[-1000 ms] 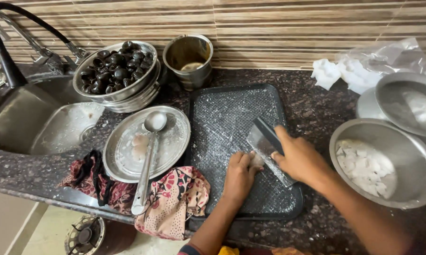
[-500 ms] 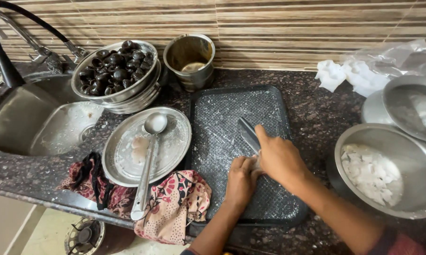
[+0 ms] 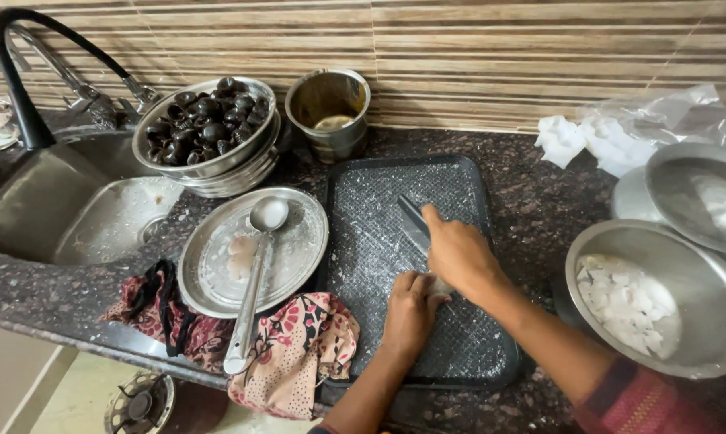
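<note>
Knife (image 3: 414,223) tilted flatter, right hand (image 3: 459,255) shifted left

Two bare forearms are seen, with no rings, watch or bangles to be made out on the left hand (image 3: 411,309) or the right hand (image 3: 458,255). On the right arm a sleeve (image 3: 648,402) is worn, striped in red and maroon with thin darker bands, and it is cut off by the lower right corner of the view. At the left arm only a sliver of dark cloth is shown at the bottom edge, too small to be told further
</note>
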